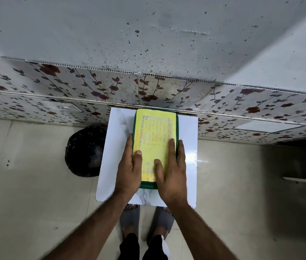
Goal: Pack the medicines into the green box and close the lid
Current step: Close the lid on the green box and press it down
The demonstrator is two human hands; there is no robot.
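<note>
The green box (155, 128) lies on a small white table (188, 166), with its lid down; a yellow sheet with handwriting covers the lid. My left hand (129, 166) grips the box's left near edge, thumb on the yellow top. On the right near part, my right hand (171, 169) lies flat over the lid, its fingers reaching along the right edge. No medicines are in sight; the inside of the box is hidden.
The table stands against a wall with floral tiles (92, 87). A black bin bag (85, 151) sits on the floor just left of the table. My feet in grey slippers (146, 220) stand below the table's near edge.
</note>
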